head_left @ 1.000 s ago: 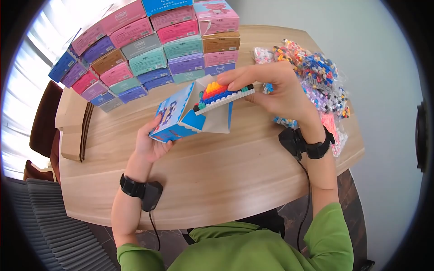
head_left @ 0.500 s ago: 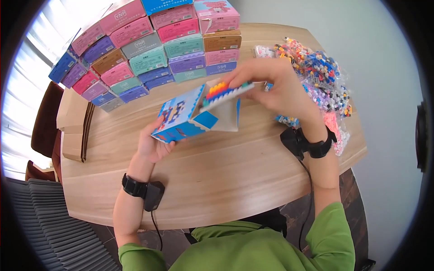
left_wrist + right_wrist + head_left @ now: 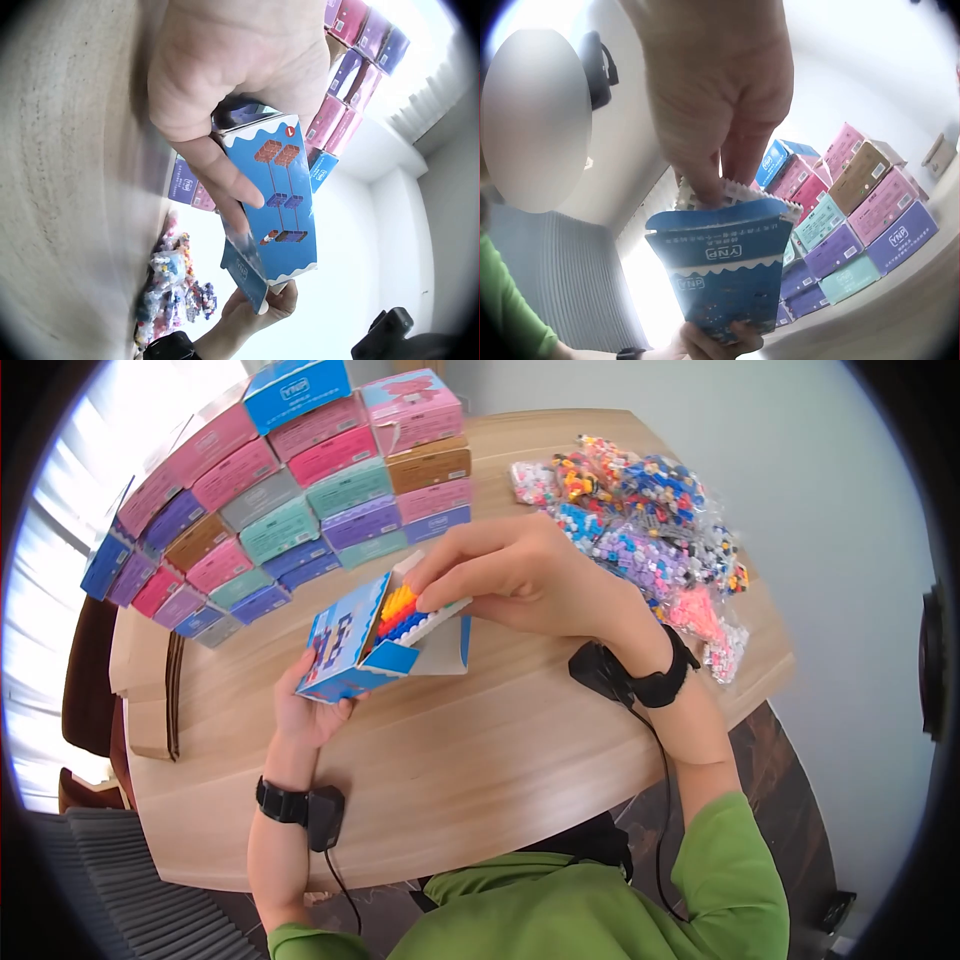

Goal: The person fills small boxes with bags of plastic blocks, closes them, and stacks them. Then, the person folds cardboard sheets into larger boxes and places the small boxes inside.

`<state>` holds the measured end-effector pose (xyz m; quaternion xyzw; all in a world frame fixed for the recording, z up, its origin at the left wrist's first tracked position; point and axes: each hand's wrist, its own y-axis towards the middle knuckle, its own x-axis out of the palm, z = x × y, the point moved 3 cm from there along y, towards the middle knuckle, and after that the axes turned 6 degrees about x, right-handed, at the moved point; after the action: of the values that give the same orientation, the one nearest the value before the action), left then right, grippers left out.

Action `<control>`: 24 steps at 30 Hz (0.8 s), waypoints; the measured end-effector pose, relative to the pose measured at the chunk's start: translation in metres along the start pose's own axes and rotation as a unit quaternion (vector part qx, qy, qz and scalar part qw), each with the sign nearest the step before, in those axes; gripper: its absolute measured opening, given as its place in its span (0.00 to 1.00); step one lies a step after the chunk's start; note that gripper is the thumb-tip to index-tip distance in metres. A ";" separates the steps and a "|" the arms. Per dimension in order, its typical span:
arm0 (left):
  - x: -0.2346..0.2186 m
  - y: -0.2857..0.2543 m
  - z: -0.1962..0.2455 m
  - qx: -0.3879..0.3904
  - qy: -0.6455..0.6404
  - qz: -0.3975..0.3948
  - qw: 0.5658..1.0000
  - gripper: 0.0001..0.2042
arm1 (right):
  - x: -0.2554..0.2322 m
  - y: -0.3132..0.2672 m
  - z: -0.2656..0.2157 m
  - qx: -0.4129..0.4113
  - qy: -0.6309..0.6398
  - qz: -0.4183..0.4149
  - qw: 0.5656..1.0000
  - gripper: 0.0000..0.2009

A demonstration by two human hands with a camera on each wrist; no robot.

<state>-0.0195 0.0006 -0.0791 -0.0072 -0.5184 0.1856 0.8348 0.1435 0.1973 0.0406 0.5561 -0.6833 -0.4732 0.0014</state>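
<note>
My left hand grips a small blue box from below, its flaps open toward the right; the thumb lies across the box's printed face in the left wrist view. My right hand pinches a brick model with a white base and blue, orange and yellow layers, half inside the box's open mouth. In the right wrist view my fingers reach down into the blue box, hiding the model.
A stack of several coloured boxes stands at the back left of the wooden table. Bags of loose coloured bricks lie at the back right. A brown chair sits beyond the table's left edge.
My right hand has moved left and down, sliding the brick model from above the flaps into the box's open end. The left hand kept its grip on the box.
</note>
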 end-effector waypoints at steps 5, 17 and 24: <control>-0.005 -0.007 -0.001 -0.006 0.068 0.014 0.998 0.26 | -0.003 -0.001 -0.005 0.061 0.157 -0.087 0.982 0.14; 0.006 -0.005 -0.001 0.041 0.057 0.007 0.998 0.25 | 0.001 -0.002 -0.003 0.072 0.240 0.018 0.968 0.13; 0.005 -0.004 0.002 0.014 0.007 -0.067 0.998 0.26 | -0.006 0.004 -0.002 0.025 0.164 0.055 0.985 0.13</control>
<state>-0.0176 -0.0018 -0.0729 0.0377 -0.5089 0.1360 0.8492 0.1441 0.2005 0.0473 0.5872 -0.7152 -0.3578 0.1254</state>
